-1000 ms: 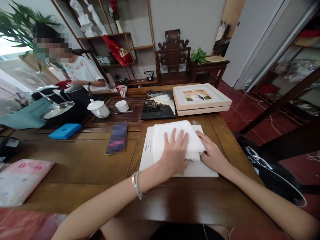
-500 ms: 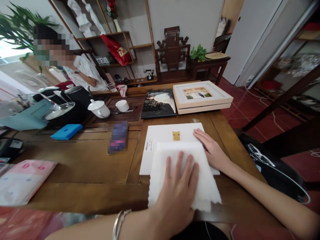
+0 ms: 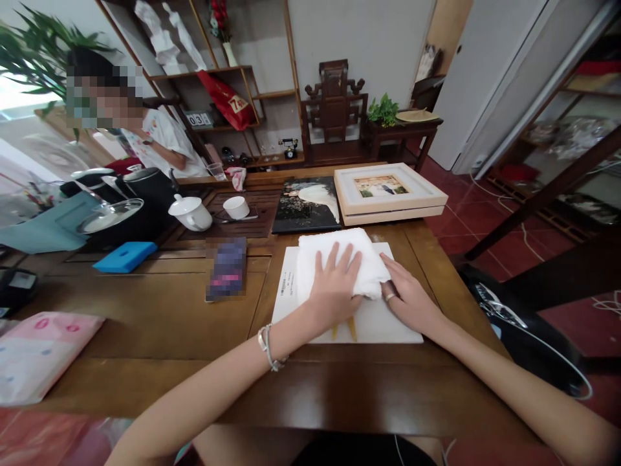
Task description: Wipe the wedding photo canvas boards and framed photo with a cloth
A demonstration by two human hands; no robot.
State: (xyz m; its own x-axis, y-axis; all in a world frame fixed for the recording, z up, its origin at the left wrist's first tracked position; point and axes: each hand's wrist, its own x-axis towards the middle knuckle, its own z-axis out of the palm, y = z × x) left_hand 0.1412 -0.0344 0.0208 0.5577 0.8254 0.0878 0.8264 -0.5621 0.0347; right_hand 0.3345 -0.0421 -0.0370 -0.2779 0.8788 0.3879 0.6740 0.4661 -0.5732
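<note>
My left hand lies flat with fingers spread on a folded white cloth. The cloth rests on a white rectangular board, which lies flat on the wooden table. Two pointed yellow strips show on the board below my left wrist; the rest of them is hidden. At the board's right edge is my right hand, its fingers stretched out along the edge and its thumb close to the cloth's corner. Small print and a barcode mark the board's left side.
Behind the board lie a dark photo panel and a stack of pale framed pictures. A lidded white cup, a small white bowl and a blue block are to the left. Across the table sits a person.
My left hand has slid the cloth away from me, to the far part of the board. The cloth now covers the small yellow piece, and the near board shows. My right hand stays at the edge.
</note>
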